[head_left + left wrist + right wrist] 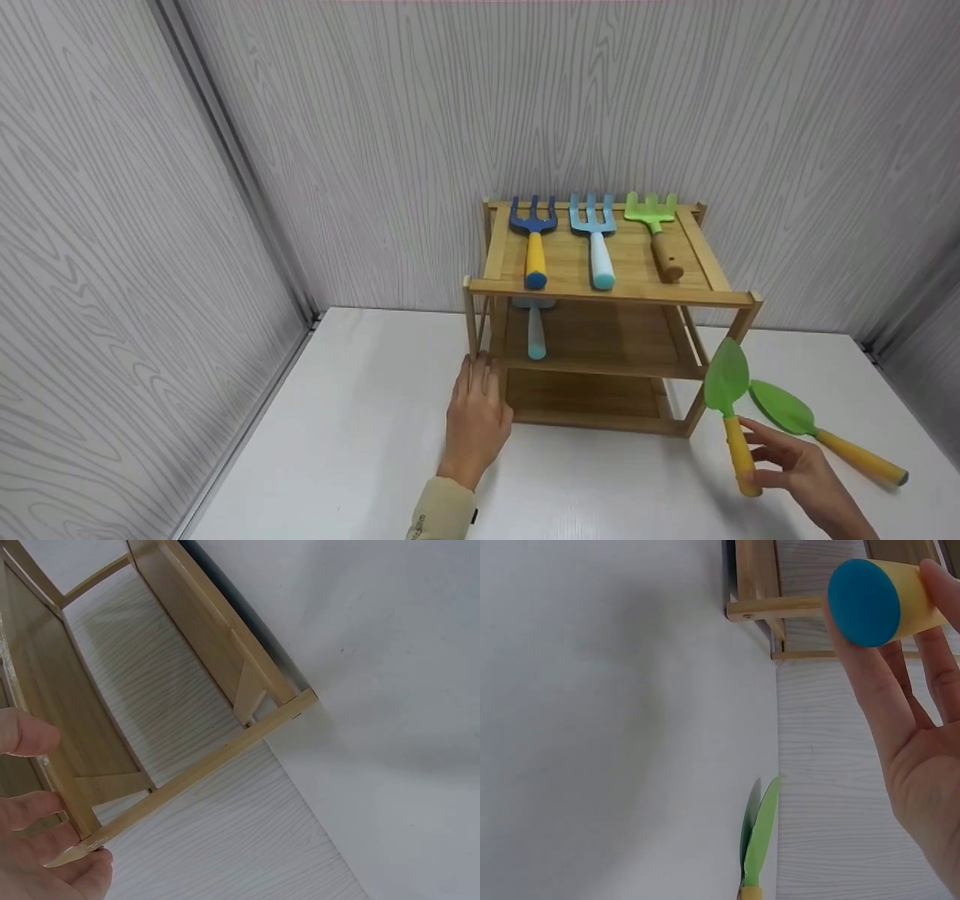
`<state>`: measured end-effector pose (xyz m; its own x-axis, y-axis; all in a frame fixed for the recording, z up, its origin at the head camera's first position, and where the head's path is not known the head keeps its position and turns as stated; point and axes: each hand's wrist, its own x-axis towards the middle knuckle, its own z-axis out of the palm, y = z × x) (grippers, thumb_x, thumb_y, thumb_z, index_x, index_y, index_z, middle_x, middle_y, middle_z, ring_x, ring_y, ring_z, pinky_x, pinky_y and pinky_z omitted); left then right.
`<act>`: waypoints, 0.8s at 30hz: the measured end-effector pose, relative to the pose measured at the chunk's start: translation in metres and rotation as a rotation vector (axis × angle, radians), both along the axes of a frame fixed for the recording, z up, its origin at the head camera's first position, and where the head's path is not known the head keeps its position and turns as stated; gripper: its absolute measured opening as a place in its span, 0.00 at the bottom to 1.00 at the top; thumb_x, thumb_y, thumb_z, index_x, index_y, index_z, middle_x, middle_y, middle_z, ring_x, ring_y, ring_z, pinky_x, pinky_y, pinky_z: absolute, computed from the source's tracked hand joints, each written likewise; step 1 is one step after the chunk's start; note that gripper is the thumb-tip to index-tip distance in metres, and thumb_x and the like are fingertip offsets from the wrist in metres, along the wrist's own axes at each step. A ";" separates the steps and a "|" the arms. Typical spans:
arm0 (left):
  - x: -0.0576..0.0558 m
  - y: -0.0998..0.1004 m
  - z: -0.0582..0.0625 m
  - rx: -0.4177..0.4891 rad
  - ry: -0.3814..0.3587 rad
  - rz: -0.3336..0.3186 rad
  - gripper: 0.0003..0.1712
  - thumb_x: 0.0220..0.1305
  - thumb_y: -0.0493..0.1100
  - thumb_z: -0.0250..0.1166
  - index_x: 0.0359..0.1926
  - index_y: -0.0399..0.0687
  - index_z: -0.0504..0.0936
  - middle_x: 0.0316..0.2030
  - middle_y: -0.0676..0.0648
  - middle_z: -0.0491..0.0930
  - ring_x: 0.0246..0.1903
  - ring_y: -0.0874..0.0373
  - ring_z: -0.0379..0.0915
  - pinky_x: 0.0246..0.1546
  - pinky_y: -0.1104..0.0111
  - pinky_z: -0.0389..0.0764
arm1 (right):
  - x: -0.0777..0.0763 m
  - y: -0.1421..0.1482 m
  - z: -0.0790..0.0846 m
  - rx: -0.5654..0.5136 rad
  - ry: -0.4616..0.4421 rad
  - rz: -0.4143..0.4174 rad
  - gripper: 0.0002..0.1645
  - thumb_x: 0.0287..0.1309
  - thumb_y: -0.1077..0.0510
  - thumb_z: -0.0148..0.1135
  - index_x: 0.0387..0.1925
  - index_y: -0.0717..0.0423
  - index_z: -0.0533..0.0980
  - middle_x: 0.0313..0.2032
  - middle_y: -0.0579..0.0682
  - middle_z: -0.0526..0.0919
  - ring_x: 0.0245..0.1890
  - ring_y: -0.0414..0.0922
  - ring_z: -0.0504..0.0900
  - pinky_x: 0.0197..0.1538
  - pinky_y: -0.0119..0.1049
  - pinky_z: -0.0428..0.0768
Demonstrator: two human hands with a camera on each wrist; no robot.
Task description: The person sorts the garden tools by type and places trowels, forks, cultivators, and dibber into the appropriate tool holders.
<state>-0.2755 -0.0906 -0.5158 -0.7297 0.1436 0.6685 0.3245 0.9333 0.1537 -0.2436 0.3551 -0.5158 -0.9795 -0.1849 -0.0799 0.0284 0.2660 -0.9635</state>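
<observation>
My right hand [799, 469] holds a garden trowel [726, 379] by its yellow handle, the green blade pointing up, in front of the rack's right front leg. Its blue handle end [864, 602] faces the right wrist camera. My left hand [476, 416] grips the left front post of a three-tier wooden rack [607, 295]; in the left wrist view the fingers [56, 840] bend round the post at a shelf corner. A second green trowel [784, 409] with a yellow handle lies on the table, right of the rack.
On the top shelf lie a dark blue hand fork [535, 251], a light blue hand fork [598, 251] and a green hand fork [660, 240]. A light blue-handled tool [535, 334] lies on the middle shelf, its head partly hidden. Wood-patterned walls [375, 150] border the white table [360, 420].
</observation>
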 end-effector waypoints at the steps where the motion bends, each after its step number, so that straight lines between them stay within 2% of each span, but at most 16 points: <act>1: 0.000 0.000 0.000 0.001 -0.003 -0.001 0.32 0.58 0.38 0.70 0.62 0.30 0.75 0.65 0.32 0.71 0.66 0.34 0.65 0.65 0.52 0.70 | -0.001 -0.001 0.001 0.001 0.006 0.009 0.45 0.50 0.71 0.71 0.66 0.31 0.76 0.47 0.34 0.82 0.44 0.41 0.83 0.44 0.39 0.85; 3: 0.000 0.001 0.000 0.003 -0.006 -0.003 0.32 0.58 0.38 0.70 0.62 0.30 0.75 0.65 0.32 0.71 0.66 0.34 0.65 0.65 0.52 0.70 | -0.002 -0.004 0.002 0.015 0.018 0.023 0.45 0.50 0.71 0.71 0.67 0.34 0.76 0.47 0.35 0.82 0.44 0.41 0.83 0.44 0.39 0.85; 10: -0.002 0.002 -0.001 -0.006 0.026 0.005 0.34 0.57 0.38 0.71 0.63 0.31 0.74 0.64 0.32 0.72 0.66 0.34 0.66 0.65 0.52 0.71 | -0.010 -0.013 0.011 0.094 0.033 0.068 0.47 0.49 0.71 0.71 0.73 0.56 0.68 0.53 0.48 0.82 0.45 0.42 0.83 0.46 0.38 0.82; 15: -0.001 0.002 -0.001 -0.020 0.015 0.009 0.34 0.57 0.39 0.72 0.63 0.31 0.74 0.65 0.33 0.71 0.66 0.35 0.65 0.65 0.52 0.70 | -0.016 -0.021 0.017 0.049 0.089 0.141 0.46 0.50 0.73 0.68 0.72 0.53 0.70 0.52 0.47 0.82 0.44 0.42 0.83 0.43 0.40 0.85; 17: 0.000 0.002 0.000 -0.027 0.000 0.013 0.34 0.58 0.39 0.71 0.64 0.32 0.73 0.65 0.33 0.71 0.67 0.35 0.65 0.66 0.53 0.69 | -0.017 -0.026 0.022 0.034 0.086 0.158 0.45 0.49 0.73 0.68 0.71 0.51 0.71 0.51 0.47 0.82 0.44 0.42 0.83 0.41 0.42 0.86; 22: 0.001 0.001 0.001 -0.026 -0.023 0.015 0.34 0.59 0.40 0.70 0.65 0.32 0.73 0.66 0.33 0.70 0.68 0.35 0.64 0.67 0.53 0.68 | -0.019 -0.042 0.035 0.057 0.016 0.158 0.47 0.47 0.71 0.68 0.72 0.63 0.65 0.55 0.59 0.78 0.45 0.48 0.82 0.42 0.46 0.86; 24: 0.001 0.001 0.002 -0.018 -0.029 0.014 0.34 0.60 0.40 0.70 0.65 0.32 0.73 0.67 0.33 0.69 0.68 0.35 0.63 0.67 0.53 0.67 | -0.020 -0.046 0.038 0.066 0.001 0.161 0.48 0.48 0.71 0.68 0.72 0.67 0.63 0.55 0.60 0.77 0.46 0.49 0.81 0.42 0.47 0.86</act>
<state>-0.2747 -0.0897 -0.5142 -0.7510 0.1452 0.6441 0.3070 0.9404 0.1460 -0.2636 0.3095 -0.4781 -0.9378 -0.3337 -0.0960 -0.0206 0.3295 -0.9439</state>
